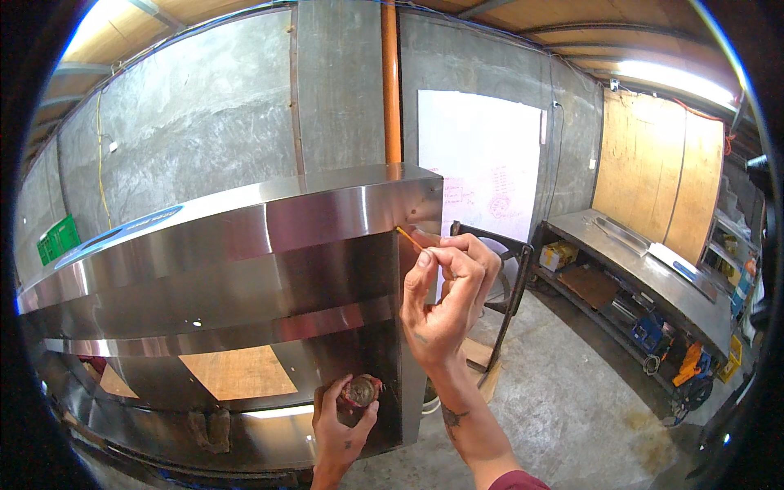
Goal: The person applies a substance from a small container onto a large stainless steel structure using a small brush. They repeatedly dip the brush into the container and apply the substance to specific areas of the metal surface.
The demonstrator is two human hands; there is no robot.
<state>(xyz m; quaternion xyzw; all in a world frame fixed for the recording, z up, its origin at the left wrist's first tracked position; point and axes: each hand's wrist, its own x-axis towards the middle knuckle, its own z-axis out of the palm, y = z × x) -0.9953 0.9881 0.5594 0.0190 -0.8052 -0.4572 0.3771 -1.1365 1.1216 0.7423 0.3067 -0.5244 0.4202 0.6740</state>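
Note:
A large stainless steel cabinet [245, 269] fills the left and middle of the view. My right hand [445, 294] pinches a thin orange stick [408, 238] whose tip touches the cabinet's upper right corner edge. Lower down, my left hand [343, 425] grips a small round tin [359, 392] with a rusty brown top, held close to the cabinet's front face near its right edge.
A dark metal frame [506, 286] stands just right of the cabinet. A steel workbench [645, 269] with tools and boxes beneath runs along the right wall. A white sheet [482, 163] hangs on the concrete wall beside an orange pipe [391, 82]. The floor is bare concrete.

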